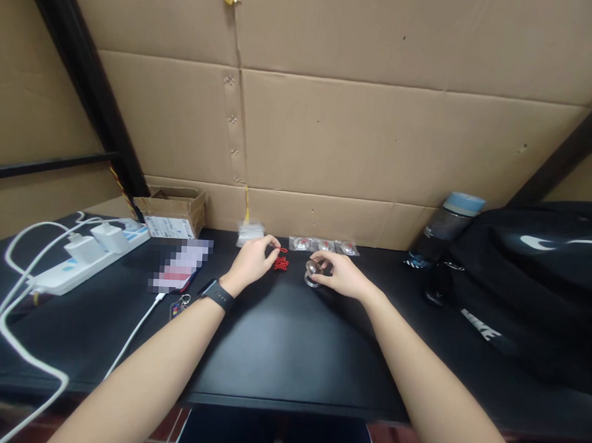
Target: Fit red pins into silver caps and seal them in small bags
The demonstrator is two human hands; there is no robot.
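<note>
My left hand [252, 264], with a dark watch on the wrist, has thumb and index finger pinched at one red cord loop [283, 250]. Just below the fingertips lies a small heap of red cords [281, 265]. Between the fingers of my right hand [341, 274] is a clear round disc-like case [313, 267], held tilted. A second clear round piece [311, 281] shows right under it; whether the two are joined I cannot tell. Behind the hands, several clear round pieces with red parts [324, 245] lie in a row in plastic bags.
A stack of clear plastic bags [250, 232] and an opened cardboard box [172, 208] stand by the cardboard wall. To the left are a phone [182, 268], a keyring [179, 306] and a white power strip [90, 257]. A bottle [442, 229] and black bag [535, 293] occupy the right.
</note>
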